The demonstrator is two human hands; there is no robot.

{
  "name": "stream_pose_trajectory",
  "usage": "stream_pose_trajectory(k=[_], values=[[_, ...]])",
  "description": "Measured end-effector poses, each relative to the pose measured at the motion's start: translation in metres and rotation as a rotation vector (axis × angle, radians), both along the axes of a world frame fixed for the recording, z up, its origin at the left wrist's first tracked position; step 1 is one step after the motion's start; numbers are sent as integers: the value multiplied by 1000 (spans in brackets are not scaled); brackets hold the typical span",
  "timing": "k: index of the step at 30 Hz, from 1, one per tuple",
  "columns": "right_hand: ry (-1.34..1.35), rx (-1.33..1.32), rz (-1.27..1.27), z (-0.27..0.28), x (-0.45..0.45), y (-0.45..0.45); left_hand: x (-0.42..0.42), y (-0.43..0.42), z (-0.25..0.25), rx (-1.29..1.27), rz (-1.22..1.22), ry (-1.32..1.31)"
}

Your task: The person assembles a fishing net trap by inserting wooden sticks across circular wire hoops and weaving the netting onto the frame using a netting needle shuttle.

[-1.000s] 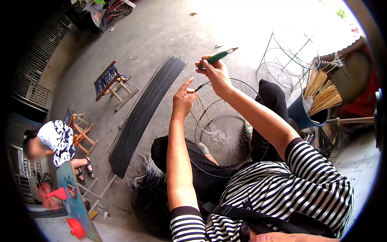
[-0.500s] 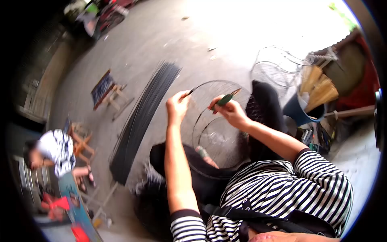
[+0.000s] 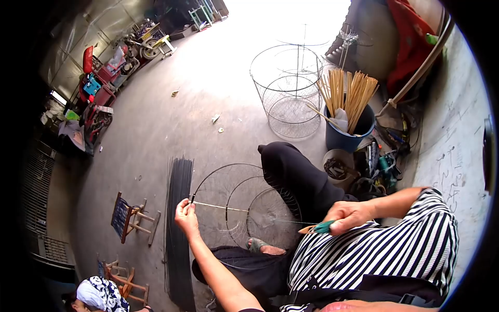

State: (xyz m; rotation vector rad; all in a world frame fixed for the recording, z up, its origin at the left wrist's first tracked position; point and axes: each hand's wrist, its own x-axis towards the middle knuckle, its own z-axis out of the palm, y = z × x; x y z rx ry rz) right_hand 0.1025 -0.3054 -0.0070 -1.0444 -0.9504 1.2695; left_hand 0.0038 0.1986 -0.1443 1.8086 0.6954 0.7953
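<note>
We see the wire net cage (image 3: 248,208) lying between our hands, the left hand (image 3: 187,218) nearer, its thumb and fingers pinched narrow at the cage's left rim. Well apart on the right, our right hand (image 3: 347,216) wraps round a netting needle (image 3: 318,228), whose long axis points left at the cage, a taut thread (image 3: 293,222) running left from it toward the mesh.

The right hand (image 3: 349,216) hides part of a slim, tan-tipped, green-wound shuttle (image 3: 321,228); at near left, the picture's edge cuts off a person in black-and-white patterned clothing (image 3: 104,294).
</note>
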Motion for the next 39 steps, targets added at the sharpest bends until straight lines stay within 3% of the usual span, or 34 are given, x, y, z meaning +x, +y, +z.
stream_pose_trajectory(k=[4, 6, 8, 9, 11, 13, 14, 16, 18, 21, 26, 28, 31, 34, 35, 39], values=[[314, -190, -17, 2, -2, -29, 14, -24, 13, 45, -13, 9], [305, -208, 93, -5, 8, -25, 18, -32, 21, 145, -63, -16], [236, -363, 106, -8, 14, -5, 9, -45, 42, 179, -89, 190], [121, -399, 69, -8, 13, 13, 7, -46, 42, 205, -123, 142], [-443, -63, -85, -17, 13, 57, 5, -49, 34, 181, -133, 62], [-617, -44, -78, -21, 15, 109, -3, -61, 46, 207, -154, 111], [-678, -141, -79, -18, 15, 135, -4, -63, 44, 173, -183, 4], [-1063, -156, -63, -34, 17, 180, -11, -55, 36, 76, -173, 66], [-1012, -231, -40, -50, 14, 213, -16, -60, 48, -82, -156, 58], [-1222, -297, -10, -70, 11, 243, -19, -60, 60, -195, -165, 90], [-1139, -303, -76, -91, 21, 298, -20, -51, 64, -446, -279, 102], [-770, -75, -170, -96, 27, 319, -20, -57, 72, -457, -290, 82], [-541, -49, -272, -104, 25, 317, -20, -48, 66, -515, -331, 76], [-513, -8, -296, -106, 23, 310, -18, -45, 62, -499, -301, 55], [-387, 64, -321, -105, 21, 311, -19, -46, 63, -508, -281, 41], [-427, -45, -247, -95, 23, 321, -18, -48, 64, -533, -288, 18]])
